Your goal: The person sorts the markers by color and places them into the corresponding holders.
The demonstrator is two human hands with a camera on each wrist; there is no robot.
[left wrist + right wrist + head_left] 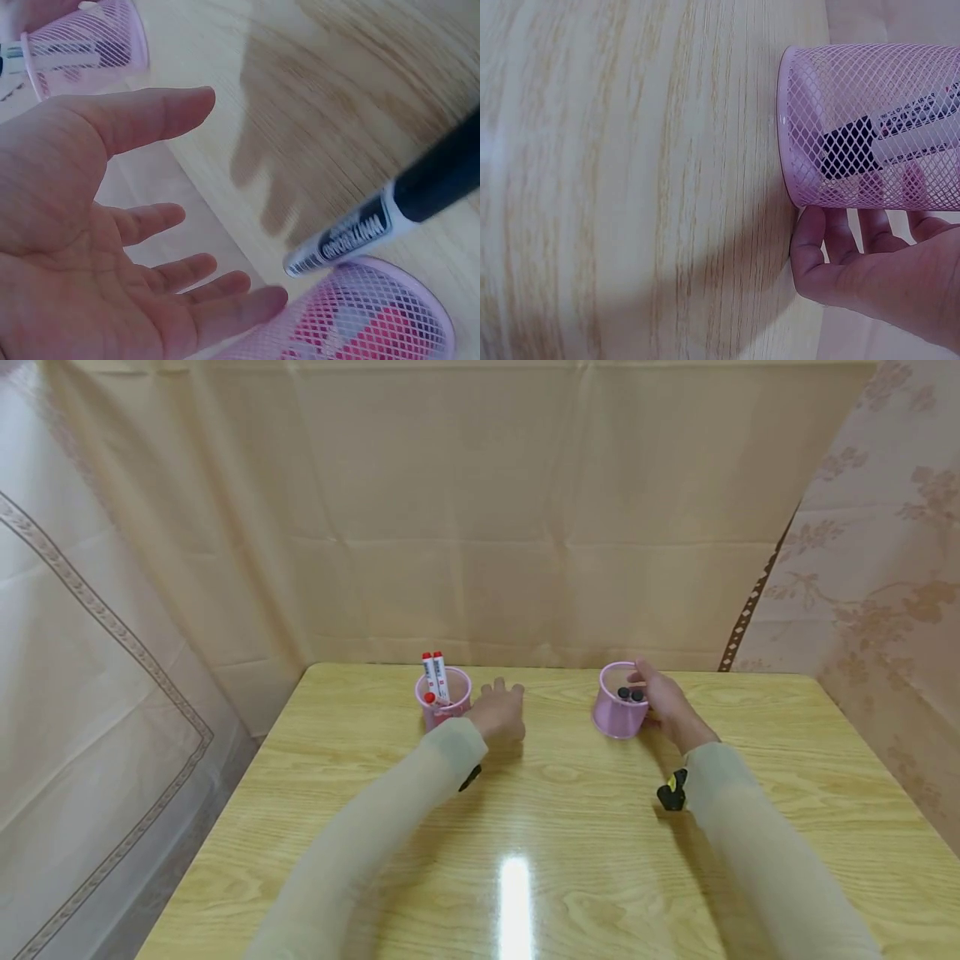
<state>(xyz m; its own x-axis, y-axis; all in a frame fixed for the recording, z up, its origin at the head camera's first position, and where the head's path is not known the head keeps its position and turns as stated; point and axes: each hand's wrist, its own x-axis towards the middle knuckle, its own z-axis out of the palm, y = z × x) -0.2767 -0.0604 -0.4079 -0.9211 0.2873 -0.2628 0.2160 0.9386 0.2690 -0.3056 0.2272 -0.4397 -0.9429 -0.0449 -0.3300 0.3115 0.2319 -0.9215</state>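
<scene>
My left hand point(501, 712), fingers spread, is right beside the left pink mesh pen cup point(446, 714). In the left wrist view its palm holds nothing. That cup contains red-capped white markers point(438, 675), some upright and one leaning low. A black-and-white whiteboard marker point(345, 232) crosses the cup's rim in the left wrist view; whether it touches the cup I cannot tell. My right hand point(671, 703) grips the right pink mesh pen cup point(618, 718), thumb low on its side and fingers behind the mesh. Black marker ends point(630, 694) show inside, along with a white-barrelled marker point(907, 131).
Both cups stand near the back of the wood-grain table point(570, 827). Directly behind its far edge hangs a beige cloth point(480, 510). Patterned cloths hang at the left point(97, 677) and right point(885, 543). A wrist camera point(672, 790) sits at the right cuff.
</scene>
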